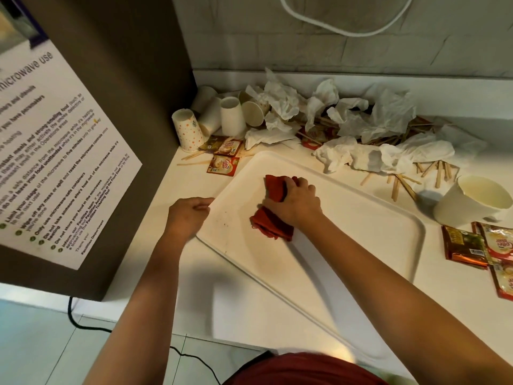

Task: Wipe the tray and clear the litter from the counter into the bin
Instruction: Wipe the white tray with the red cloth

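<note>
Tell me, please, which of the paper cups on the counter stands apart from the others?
The large plain cup at the right, beyond the tray, with its open mouth showing. The other cups cluster at the back left beside the cabinet, several upside down.

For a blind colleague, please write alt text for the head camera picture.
A right hand presses a red cloth on a white tray while the left hand holds its edge. Behind lie crumpled napkins, paper cups, wooden stirrers and sachets.
</note>
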Motion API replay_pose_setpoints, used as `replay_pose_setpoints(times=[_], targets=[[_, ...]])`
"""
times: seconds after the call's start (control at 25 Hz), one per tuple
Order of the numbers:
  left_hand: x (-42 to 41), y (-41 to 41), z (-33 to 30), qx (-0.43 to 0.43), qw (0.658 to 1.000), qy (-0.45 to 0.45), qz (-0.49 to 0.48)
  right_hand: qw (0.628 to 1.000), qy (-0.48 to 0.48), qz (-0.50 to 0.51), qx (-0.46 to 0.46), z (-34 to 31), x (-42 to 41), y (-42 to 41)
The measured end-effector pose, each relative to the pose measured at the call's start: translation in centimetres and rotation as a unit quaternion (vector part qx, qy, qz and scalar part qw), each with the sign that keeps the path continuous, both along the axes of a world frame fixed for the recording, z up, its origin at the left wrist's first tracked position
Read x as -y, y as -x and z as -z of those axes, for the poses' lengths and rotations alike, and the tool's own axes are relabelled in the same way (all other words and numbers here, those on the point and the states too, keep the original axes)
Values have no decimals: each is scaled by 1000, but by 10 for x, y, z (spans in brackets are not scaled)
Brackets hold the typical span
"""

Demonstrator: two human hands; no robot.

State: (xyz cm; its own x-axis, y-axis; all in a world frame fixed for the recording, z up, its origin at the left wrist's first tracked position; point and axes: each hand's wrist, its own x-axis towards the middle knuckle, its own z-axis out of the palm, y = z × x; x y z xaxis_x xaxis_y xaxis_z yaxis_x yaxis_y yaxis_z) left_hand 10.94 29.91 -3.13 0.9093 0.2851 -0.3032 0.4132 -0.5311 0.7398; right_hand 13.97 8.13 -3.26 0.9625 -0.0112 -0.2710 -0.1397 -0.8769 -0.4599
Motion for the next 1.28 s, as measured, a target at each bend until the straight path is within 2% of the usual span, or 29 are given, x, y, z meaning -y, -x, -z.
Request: replay_pose_setpoints(times=[0.08,0.24,0.36,0.56,0.64,0.76,0.84,0.92,1.08,1.28], targets=[[-4,-1,2,-10,999,33,-18,997,55,-34,46,5,-15,2],[-7,-4,2,-36,995,86,-37,983,78,-146,76,10,-37,1],[-10,-6,4,-46,992,107,-43,965,66,-241,85,12,-54,12],[-16,-11,12,-38,991,122,-37,909,9,-393,142,16,-58,26],[-17,-12,11,-43,990,128,-36,906,2,-391,160,17,-45,19],[-18,-14,6,-63,989,133,-31,940,23,-285,183,21,-13,0],[-17,-14,3,-70,989,128,-29,964,58,-201,163,23,2,-8],[-15,-14,-2,-71,989,128,-30,972,79,-179,132,22,0,-9],[-14,-15,-7,-91,991,97,-14,952,80,-273,113,17,-36,3],[-14,-15,-6,-86,991,100,-6,894,83,-414,149,20,-69,22]])
